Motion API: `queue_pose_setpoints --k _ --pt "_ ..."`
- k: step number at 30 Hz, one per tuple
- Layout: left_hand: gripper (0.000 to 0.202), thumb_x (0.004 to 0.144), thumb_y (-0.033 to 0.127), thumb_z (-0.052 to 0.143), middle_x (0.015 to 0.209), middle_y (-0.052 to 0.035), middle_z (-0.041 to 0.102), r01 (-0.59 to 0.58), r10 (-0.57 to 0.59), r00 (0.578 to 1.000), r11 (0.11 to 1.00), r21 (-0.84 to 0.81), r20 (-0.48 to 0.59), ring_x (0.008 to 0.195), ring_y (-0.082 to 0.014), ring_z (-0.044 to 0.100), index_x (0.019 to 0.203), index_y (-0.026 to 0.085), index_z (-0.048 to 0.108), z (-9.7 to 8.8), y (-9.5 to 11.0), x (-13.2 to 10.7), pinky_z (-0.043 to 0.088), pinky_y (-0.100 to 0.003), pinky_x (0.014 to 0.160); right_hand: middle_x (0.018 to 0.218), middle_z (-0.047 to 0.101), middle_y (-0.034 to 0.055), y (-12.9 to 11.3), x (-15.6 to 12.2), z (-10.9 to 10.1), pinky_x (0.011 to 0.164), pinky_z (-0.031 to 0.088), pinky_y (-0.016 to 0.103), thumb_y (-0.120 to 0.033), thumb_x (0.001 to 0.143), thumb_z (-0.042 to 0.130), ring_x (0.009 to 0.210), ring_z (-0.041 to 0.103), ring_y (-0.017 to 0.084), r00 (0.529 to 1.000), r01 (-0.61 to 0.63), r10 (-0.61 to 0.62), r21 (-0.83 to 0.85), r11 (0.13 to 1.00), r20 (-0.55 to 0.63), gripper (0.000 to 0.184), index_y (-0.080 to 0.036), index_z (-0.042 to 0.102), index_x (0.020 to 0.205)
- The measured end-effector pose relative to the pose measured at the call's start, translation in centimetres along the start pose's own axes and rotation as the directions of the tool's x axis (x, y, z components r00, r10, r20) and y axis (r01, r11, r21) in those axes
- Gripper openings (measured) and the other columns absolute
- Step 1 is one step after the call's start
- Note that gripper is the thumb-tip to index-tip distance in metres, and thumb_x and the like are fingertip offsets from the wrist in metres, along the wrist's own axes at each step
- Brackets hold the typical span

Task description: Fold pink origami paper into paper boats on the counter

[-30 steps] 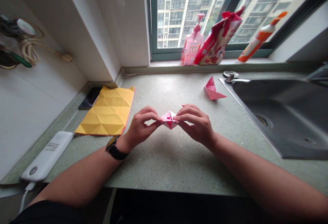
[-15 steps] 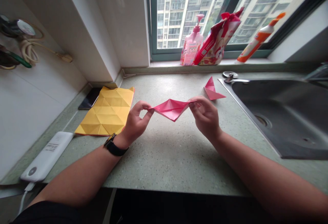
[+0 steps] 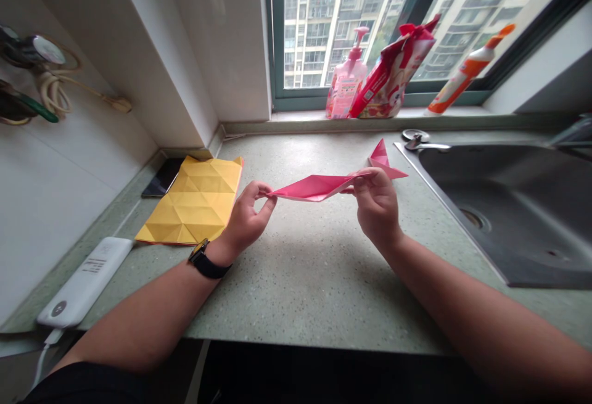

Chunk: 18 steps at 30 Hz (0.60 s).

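Note:
A folded pink origami paper (image 3: pixel 315 188) is held above the counter, stretched long and narrow between my two hands. My left hand (image 3: pixel 252 213) pinches its left tip between thumb and fingers. At the other end, my right hand (image 3: pixel 377 200) grips the right tip, which pokes out past the thumb. Just behind my right hand stands a second folded pink paper piece (image 3: pixel 380 155), its lower part partly hidden by my fingers. To the left of my left hand lies a stack of creased yellow paper (image 3: pixel 192 200).
On the speckled counter (image 3: pixel 296 293), a white power bank (image 3: pixel 86 280) with a cable lies left, and a dark phone (image 3: pixel 160 179) sits partly under the yellow paper. A steel sink (image 3: pixel 518 219) is at right. A pump bottle (image 3: pixel 346 86), red bag (image 3: pixel 393 77) and orange-white bottle (image 3: pixel 460 77) line the windowsill.
My right hand has shifted slightly right and its grip has changed. The pink paper has flattened from an open diamond into a longer, narrower shape. My left hand has barely moved.

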<state>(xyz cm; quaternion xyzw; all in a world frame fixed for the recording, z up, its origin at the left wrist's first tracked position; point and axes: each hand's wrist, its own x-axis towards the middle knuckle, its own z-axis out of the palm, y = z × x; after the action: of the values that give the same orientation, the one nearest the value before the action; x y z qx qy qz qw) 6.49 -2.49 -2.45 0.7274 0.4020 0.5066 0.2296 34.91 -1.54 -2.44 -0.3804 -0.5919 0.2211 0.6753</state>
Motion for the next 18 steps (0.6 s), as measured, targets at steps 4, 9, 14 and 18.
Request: queue_pose_setpoints --k 4,9,14,18 --pt "0.056 0.097 0.046 0.083 0.145 -0.0161 0.063 -0.285 0.274 0.959 0.925 0.251 0.078 0.137 -0.0326 0.062 0.140 0.024 0.055 -0.7 0.8 -0.1 0.053 -0.055 0.118 0.093 0.071 0.0016 -1.3 -0.6 0.0 0.070 0.066 0.035 -0.032 0.108 0.064 0.080 0.071 0.018 0.979 0.198 -0.183 -0.196 0.960 0.094 0.007 -0.028 0.066 0.104" --pt "0.058 0.094 0.066 0.081 0.170 -0.0206 0.047 -0.452 0.338 0.885 0.786 0.421 0.320 0.149 -0.0410 0.054 0.131 0.024 0.065 -0.9 2.5 -0.8 0.048 -0.060 0.121 0.093 0.074 0.0024 -2.8 -1.4 0.6 0.067 0.066 0.034 -0.020 0.107 0.061 0.085 0.074 0.020 0.923 0.369 -0.315 -0.282 0.886 0.219 0.010 -0.027 0.066 0.104" --pt "0.050 0.094 0.058 0.083 0.168 -0.0212 0.052 -0.443 0.197 0.860 0.747 0.496 0.470 0.139 -0.0430 0.062 0.124 0.021 0.072 -0.3 3.4 -1.4 0.050 -0.061 0.115 0.098 0.075 0.0031 -3.8 -2.0 1.2 0.069 0.067 0.034 -0.013 0.105 0.062 0.088 0.075 0.020 0.895 0.406 -0.339 -0.216 0.888 0.289 0.016 -0.028 0.067 0.109" --pt "0.018 0.100 0.032 0.076 0.142 -0.0130 0.072 -0.425 0.194 0.868 0.766 0.482 0.458 0.116 -0.0324 0.071 0.114 0.021 0.074 -0.2 3.6 -1.3 0.057 -0.050 0.102 0.101 0.075 0.0037 -4.1 -2.3 1.1 0.077 0.067 0.038 -0.009 0.104 0.063 0.092 0.076 0.021 0.841 0.468 -0.385 -0.152 0.871 0.379 0.022 -0.028 0.066 0.114"
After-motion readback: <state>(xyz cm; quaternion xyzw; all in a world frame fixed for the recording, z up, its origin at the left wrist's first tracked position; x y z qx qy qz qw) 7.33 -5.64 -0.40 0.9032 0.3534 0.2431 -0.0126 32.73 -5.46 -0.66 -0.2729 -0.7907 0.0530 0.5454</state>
